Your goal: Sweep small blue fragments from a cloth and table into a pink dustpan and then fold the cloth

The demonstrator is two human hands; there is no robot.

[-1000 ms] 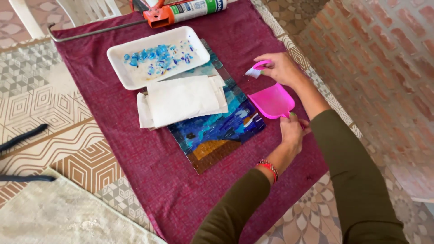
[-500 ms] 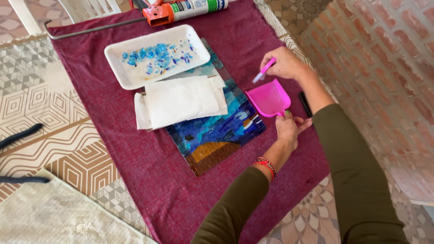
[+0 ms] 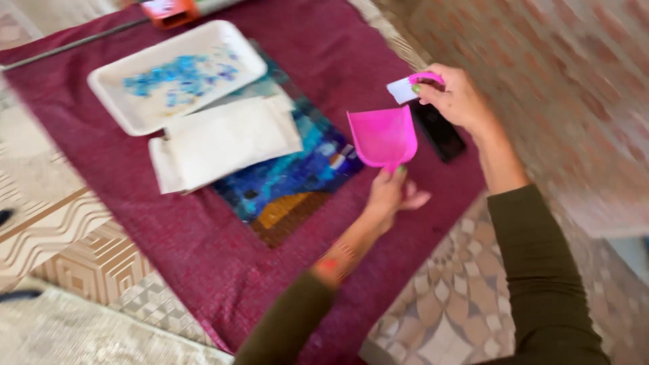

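- Your left hand (image 3: 392,192) grips the short handle of the scoop (image 3: 383,136), a glossy pink plastic tray with a flat base and low raised walls, wider at the far end. Fingers are closed on the handle from below.
- The scoop sits tilted over the right edge of the mosaic (image 3: 291,176); whether it touches the mosaic cannot be told.
- Your right hand (image 3: 456,101) pinches a small brush (image 3: 411,86), pink body with a white block end, between thumb and fingertips. It is held above the cloth, just right of the scoop's far corner and apart from it.
- A flat black phone (image 3: 441,132) lies on the cloth under the right hand.
- The mosaic is a rectangular panel of small blue tiles with a brown-orange corner toward you, surface rough and uneven.
- A white paper pack (image 3: 226,142), soft and creased, covers the panel's left part.
- A white tray (image 3: 177,74), rounded corners and shallow rim, holds loose blue chips and lies beyond the pack, overlapping the panel's far edge.
- All of this lies on a maroon woven cloth (image 3: 203,263).
- Bare cloth is open on your side of the panel and between the panel and the cloth's right edge; a patterned surface (image 3: 81,236) borders it.
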